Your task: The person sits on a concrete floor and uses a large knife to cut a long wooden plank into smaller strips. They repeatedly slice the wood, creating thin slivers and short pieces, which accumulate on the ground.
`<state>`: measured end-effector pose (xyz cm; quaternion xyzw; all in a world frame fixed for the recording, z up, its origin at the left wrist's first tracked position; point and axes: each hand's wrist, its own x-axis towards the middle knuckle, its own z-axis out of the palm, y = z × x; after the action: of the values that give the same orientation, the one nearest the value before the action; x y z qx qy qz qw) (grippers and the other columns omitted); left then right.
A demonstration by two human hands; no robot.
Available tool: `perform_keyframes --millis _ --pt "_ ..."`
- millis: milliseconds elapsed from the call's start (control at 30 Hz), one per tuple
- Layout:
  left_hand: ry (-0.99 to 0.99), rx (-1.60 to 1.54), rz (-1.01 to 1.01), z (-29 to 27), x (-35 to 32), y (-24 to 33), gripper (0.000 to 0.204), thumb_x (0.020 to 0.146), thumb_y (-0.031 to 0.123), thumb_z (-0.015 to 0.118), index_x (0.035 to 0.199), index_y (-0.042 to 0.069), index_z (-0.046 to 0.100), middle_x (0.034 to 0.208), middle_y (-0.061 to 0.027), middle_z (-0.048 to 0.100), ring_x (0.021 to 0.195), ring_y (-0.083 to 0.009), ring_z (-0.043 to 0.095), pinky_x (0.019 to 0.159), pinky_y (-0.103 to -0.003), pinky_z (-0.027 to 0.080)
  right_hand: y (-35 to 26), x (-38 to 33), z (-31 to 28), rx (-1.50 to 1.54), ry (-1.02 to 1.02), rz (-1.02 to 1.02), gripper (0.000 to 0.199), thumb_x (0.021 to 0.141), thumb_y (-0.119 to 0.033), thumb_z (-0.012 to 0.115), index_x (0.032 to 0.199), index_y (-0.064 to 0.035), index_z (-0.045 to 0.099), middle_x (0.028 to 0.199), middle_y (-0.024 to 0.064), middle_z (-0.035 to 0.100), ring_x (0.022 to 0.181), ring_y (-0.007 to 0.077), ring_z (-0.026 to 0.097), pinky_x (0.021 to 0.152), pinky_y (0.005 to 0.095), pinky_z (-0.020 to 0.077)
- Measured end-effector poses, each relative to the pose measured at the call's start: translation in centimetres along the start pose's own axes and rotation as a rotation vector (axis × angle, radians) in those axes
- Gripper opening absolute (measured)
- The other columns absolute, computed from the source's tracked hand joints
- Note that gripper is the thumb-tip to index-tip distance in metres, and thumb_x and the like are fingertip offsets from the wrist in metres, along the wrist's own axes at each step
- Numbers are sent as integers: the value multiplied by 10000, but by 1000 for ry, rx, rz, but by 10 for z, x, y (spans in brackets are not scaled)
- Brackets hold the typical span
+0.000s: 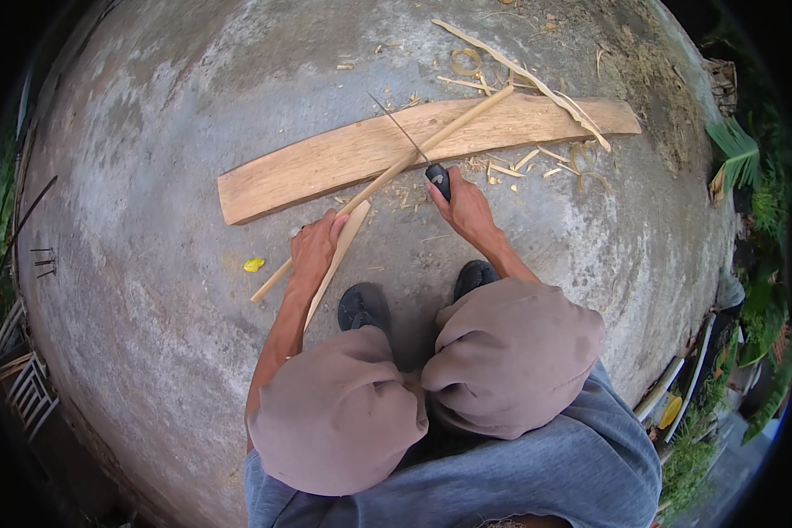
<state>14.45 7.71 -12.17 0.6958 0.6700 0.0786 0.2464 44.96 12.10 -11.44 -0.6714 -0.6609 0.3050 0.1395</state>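
Observation:
My left hand (315, 245) is closed round a long, slim wooden stick (380, 183) near its lower end. The stick slants up to the right, its far part lying across a thick wooden board (299, 180) on the ground. My right hand (468, 211) grips the black handle of a knife (407, 135). Its thin blade points up and left, crossing the stick above the board's front edge. Whether the blade touches the stick I cannot tell. A flat pale wood strip (348, 236) lies beside my left hand, partly behind my forearm.
A long pale wood strip (502, 60) lies over the board's right part. Wood shavings (510, 170) and curled rings (466, 62) are scattered around. A small yellow scrap (253, 264) sits on the concrete ground (150, 211) at left. Green plants (737, 154) line the right edge.

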Motion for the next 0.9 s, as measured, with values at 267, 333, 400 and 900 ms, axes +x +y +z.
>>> perform_keyframes --millis 267,333,400,900 --pt "119 15 53 13 -5 -12 331 1090 417 504 1005 109 594 840 -208 721 818 -457 697 677 -573 520 -70 -31 -58 498 319 -252 415 1019 -316 685 1213 26 553 833 210 697 743 364 707 683 416 546" --pt "88 22 76 15 0 -4 327 1090 412 503 1018 108 599 845 -204 722 811 -453 697 670 -565 522 -40 -29 -46 472 437 -331 425 1002 -291 711 1231 27 546 858 215 707 755 376 716 678 424 551" --pt "76 69 44 9 -12 -14 322 1091 406 503 1033 106 604 849 -201 723 806 -449 697 664 -558 522 -18 -20 -6 281 412 -284 428 1007 -330 695 1191 24 540 867 234 716 751 415 723 661 455 565" --pt "120 26 64 6 -10 -22 293 1082 368 537 989 92 570 840 -192 717 803 -452 687 652 -548 517 -65 -20 -51 658 276 -269 438 1054 -435 616 1106 -2 568 729 59 620 609 156 636 583 332 516"
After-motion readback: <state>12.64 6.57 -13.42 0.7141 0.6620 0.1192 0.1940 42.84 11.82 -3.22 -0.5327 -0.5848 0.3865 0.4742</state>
